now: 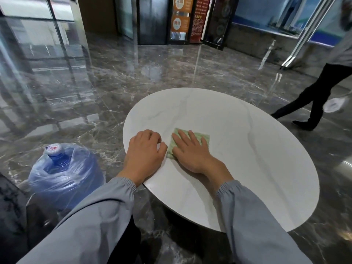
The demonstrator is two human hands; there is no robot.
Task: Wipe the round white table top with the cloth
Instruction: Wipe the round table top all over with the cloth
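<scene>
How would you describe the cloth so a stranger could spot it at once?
Find the round white table on the dark marble floor. Near its left edge, the right hand presses flat on a small square cloth. It is the only green thing there; the left hand beside it touches bare table.

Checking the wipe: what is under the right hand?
The green cloth lies flat under the right hand, on the white table top. Its far and right edges show; the part beneath palm and fingers is covered.
</scene>
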